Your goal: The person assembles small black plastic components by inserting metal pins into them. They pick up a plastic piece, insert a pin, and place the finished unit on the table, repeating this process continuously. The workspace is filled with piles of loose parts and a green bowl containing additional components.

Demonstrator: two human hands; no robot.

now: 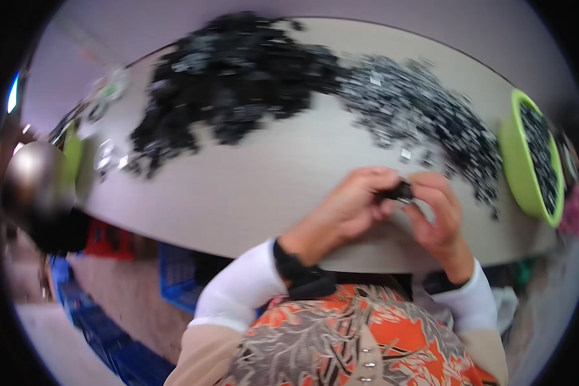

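Close to the table's front edge, right of centre, my two hands meet around a small black piece. My left hand has it pinched between thumb and fingers. From the other side, the fingers of my right hand close on the same piece. Its exact kind is too small and blurred to make out. Beyond my hands spreads a heap of small silvery and black pieces. Farther left lies a larger pile of black parts.
A green basin full of small dark pieces stands at the table's right end. Loose clear bits lie near the left edge, beside a blurred shiny round object. Blue crates sit below the table.
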